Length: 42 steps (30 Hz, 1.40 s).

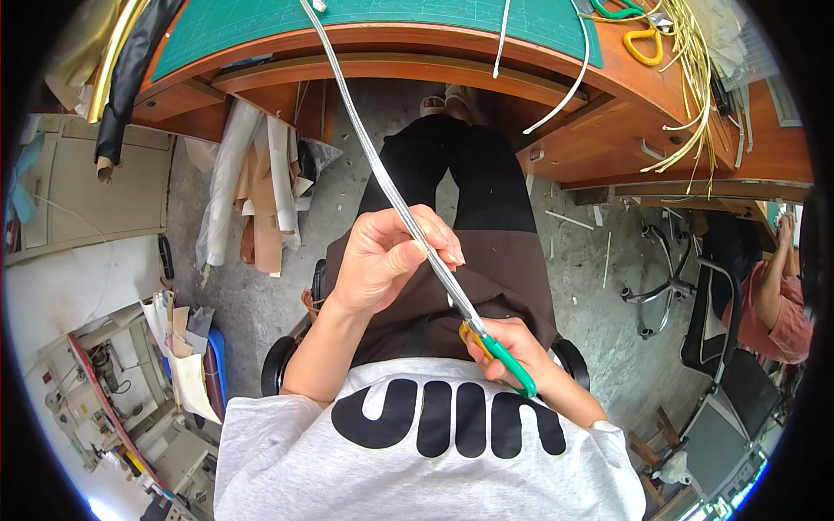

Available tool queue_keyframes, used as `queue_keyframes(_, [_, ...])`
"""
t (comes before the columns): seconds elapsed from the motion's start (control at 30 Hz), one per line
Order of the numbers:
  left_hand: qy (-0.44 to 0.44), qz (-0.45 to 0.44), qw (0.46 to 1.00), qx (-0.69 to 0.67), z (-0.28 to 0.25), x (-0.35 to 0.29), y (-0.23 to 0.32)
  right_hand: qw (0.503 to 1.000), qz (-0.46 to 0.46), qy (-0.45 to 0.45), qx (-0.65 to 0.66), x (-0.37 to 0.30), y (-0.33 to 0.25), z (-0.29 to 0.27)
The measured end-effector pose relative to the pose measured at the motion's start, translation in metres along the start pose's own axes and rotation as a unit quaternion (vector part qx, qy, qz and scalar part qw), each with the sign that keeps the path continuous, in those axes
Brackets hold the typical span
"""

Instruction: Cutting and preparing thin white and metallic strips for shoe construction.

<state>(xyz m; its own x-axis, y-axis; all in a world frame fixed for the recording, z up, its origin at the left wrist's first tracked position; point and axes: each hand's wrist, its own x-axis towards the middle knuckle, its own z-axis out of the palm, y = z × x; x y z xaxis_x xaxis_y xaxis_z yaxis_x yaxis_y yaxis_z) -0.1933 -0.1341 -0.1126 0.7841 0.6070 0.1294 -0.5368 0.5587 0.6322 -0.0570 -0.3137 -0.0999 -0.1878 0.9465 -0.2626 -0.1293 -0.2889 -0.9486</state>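
A long silver-grey strip (365, 139) runs from the green cutting mat (252, 30) down across my lap. My left hand (387, 260) pinches it partway along, between thumb and fingers. At the strip's near end, my right hand (517, 343) grips scissors with a green and a yellow handle (512, 369). Their blades point up along the strip and meet its end; whether they are parted I cannot tell. A brown apron (504, 269) covers my lap beneath both hands.
Pale strips (573, 91) hang over the wooden desk edge (434, 39). Another green-and-yellow-handled tool (645, 45) lies by a bundle of yellow cords (692, 113). Rolled material (230, 178) stands under the desk at left. An office chair (665, 282) and another person (777, 300) are at right.
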Motion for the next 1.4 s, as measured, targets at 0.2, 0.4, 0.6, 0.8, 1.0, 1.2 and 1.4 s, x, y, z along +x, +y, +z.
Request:
queue_keyframes(0.2, [0.025,-0.022,0.998,0.056,0.008,-0.002,-0.002,0.999,0.031,0.011,0.029,0.003,-0.009,0.003])
queue_keyframes(0.4, [0.027,-0.03,0.998,0.044,0.009,-0.002,-0.007,0.998,0.045,0.025,0.026,0.004,-0.005,0.006])
queue_keyframes(0.6, [-0.013,-0.036,0.999,0.003,0.0,-0.002,-0.008,0.999,0.03,0.026,0.021,0.005,-0.004,0.002])
queue_keyframes(0.8, [-0.003,-0.028,0.999,0.027,0.001,-0.002,-0.007,0.999,0.017,0.047,-0.014,0.008,-0.009,0.0])
queue_keyframes(1.0, [0.052,0.036,0.998,0.016,-0.004,0.015,0.016,0.999,0.018,0.021,-0.028,-0.001,-0.008,-0.01])
queue_keyframes(1.2, [0.17,-0.047,0.975,0.137,0.017,0.013,0.032,0.998,0.042,0.044,-0.027,-0.002,-0.006,-0.013])
queue_keyframes(1.4, [0.199,-0.045,0.963,0.174,0.03,0.011,0.031,0.998,0.032,0.048,-0.026,0.005,-0.008,-0.013])
